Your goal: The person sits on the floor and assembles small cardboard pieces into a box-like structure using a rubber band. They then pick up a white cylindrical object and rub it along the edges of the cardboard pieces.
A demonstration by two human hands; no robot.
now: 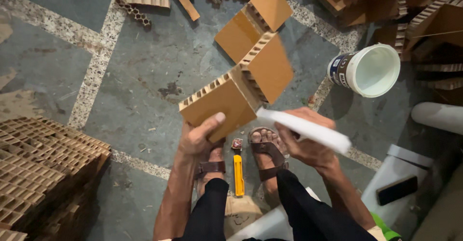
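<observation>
A stack of honeycomb cardboard point(43, 173) sits at the left edge of the stone floor point(58, 58), with more cardboard scraps point(386, 5) piled toward the far right corner. Above the floor's middle, the left hand point(200, 137) grips a zigzag strip of 4 cardboard panels point(241, 77) by its near end. The right hand point(304, 142) is closed around a white strip point(308, 129) touching the panels. A white bucket point(369, 70) stands tilted at right. A yellow utility knife point(238, 176) lies between the sandalled feet.
</observation>
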